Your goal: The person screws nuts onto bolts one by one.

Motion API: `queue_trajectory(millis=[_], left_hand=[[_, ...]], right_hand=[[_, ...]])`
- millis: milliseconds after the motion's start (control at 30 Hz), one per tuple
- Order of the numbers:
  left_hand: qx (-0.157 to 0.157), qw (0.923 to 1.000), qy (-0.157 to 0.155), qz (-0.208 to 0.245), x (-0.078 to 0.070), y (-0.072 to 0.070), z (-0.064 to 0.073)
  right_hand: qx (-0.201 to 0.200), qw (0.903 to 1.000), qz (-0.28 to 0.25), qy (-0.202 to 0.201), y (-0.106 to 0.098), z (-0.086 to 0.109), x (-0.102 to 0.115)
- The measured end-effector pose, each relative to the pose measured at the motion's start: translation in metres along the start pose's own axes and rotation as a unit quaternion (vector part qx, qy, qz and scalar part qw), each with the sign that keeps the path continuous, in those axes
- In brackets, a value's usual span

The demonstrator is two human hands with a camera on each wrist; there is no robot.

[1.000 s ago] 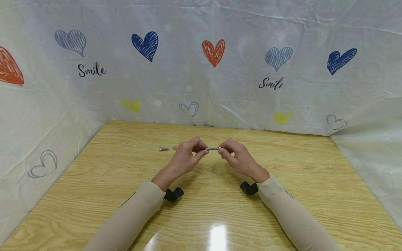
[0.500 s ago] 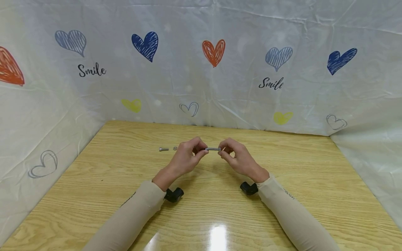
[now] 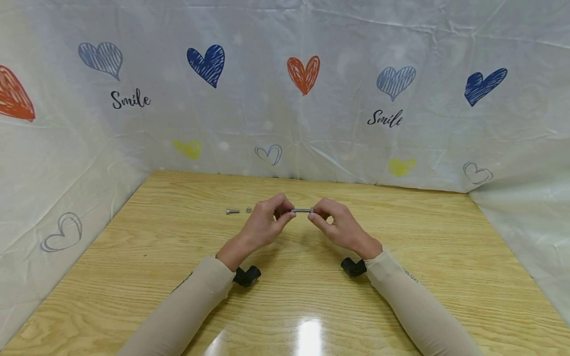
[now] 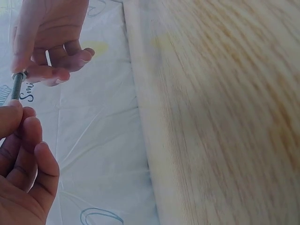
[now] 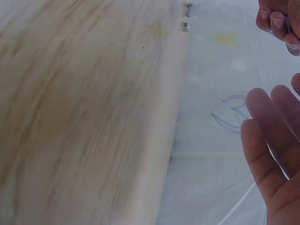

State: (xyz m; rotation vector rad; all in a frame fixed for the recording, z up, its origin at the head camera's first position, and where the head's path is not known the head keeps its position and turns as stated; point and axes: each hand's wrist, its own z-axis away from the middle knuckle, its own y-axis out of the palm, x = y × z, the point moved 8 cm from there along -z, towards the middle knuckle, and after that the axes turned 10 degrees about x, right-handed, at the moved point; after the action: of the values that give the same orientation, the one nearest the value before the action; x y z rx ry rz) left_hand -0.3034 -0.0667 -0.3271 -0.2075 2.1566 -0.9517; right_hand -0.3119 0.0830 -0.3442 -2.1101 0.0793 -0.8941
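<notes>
Between thumb and fingertips, my left hand (image 3: 263, 221) pinches one end of a threaded metal bolt (image 3: 303, 210), which lies level between the hands. At the bolt's other end sits a small nut (image 3: 312, 210), pinched by my right hand (image 3: 339, 225). In the left wrist view the bolt's thread (image 4: 17, 88) shows bare between the hands, with the nut (image 4: 23, 74) at the right fingertips. The bolt's left end is hidden in my left fingers. From the right wrist, the held bolt is mostly out of sight, and my right hand's outer fingers (image 5: 267, 145) spread loosely.
On the wooden table (image 3: 178, 277), left of my hands, lie a second bolt (image 3: 232, 211) and a loose nut (image 3: 248, 210) in a row. A white cloth (image 3: 267, 109) printed with hearts hangs behind. Black wrist devices (image 3: 247, 276) sit under both cuffs.
My right thumb and fingertips have shifted slightly around the nut at the bolt's end. The left hand keeps its place, and the bolt and nut on the table have not moved.
</notes>
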Motion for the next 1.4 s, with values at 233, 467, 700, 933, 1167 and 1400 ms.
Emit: queue_trajectory(millis=[233, 467, 700, 933, 1167, 1400], left_hand=[[0.001, 1.0000, 0.001, -0.003, 0.000, 0.001, 0.001], [0.007, 1.0000, 0.005, -0.004, 0.000, 0.001, 0.001], [0.018, 0.9995, 0.001, 0.025, 0.002, 0.004, 0.000], [0.023, 0.9995, 0.005, 0.023, 0.000, 0.005, -0.001], [0.018, 0.9996, -0.001, 0.022, 0.000, 0.004, 0.000], [0.017, 0.9997, 0.002, 0.020, 0.000, 0.004, 0.000]], right_hand=[[-0.010, 0.9993, -0.020, 0.030, -0.001, 0.002, -0.004], [-0.027, 0.9994, -0.011, -0.016, -0.001, -0.001, 0.002], [-0.018, 0.9994, 0.017, -0.022, -0.002, -0.001, 0.004], [-0.008, 0.9998, 0.020, -0.005, -0.002, -0.001, -0.001], [-0.007, 0.9998, 0.000, 0.017, -0.001, 0.001, -0.004], [-0.025, 0.9995, 0.005, -0.020, -0.004, -0.001, 0.009]])
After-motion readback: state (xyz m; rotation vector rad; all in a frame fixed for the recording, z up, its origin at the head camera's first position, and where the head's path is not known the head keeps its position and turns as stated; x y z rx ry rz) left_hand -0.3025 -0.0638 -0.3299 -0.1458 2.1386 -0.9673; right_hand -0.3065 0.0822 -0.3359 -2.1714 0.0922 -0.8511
